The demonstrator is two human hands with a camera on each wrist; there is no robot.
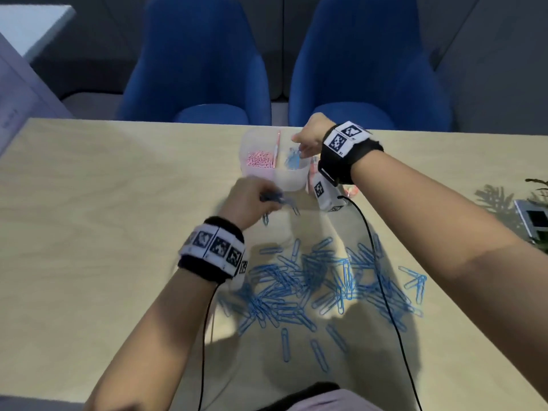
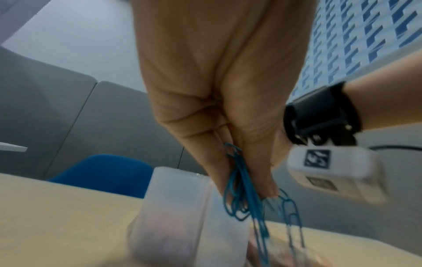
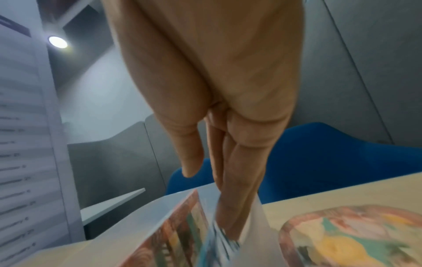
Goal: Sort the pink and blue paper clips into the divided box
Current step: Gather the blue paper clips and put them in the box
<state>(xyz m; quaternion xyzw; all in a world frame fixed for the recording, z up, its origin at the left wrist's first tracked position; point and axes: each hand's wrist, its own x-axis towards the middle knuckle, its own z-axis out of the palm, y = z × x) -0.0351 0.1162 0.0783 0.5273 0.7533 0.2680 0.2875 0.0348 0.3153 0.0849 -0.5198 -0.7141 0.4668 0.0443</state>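
The translucent divided box (image 1: 289, 182) stands at the table's far middle. Pink paper clips (image 1: 260, 159) fill its left compartment and blue clips (image 1: 293, 160) lie in its right one. My right hand (image 1: 300, 147) hangs over the right compartment with straight fingers (image 3: 237, 180) reaching down inside, holding nothing that I can see. My left hand (image 1: 268, 200) hovers just in front of the box and pinches a bunch of blue paper clips (image 2: 244, 195), some dangling. The box (image 2: 178, 207) is right below them. A big pile of blue clips (image 1: 323, 280) covers the near table.
Two blue chairs (image 1: 201, 69) stand behind the table's far edge. A colourful printed lid (image 3: 351, 234) lies right of the box. A plant and a small device (image 1: 532, 218) sit at the right edge. Black wrist cables (image 1: 382, 280) cross the pile.
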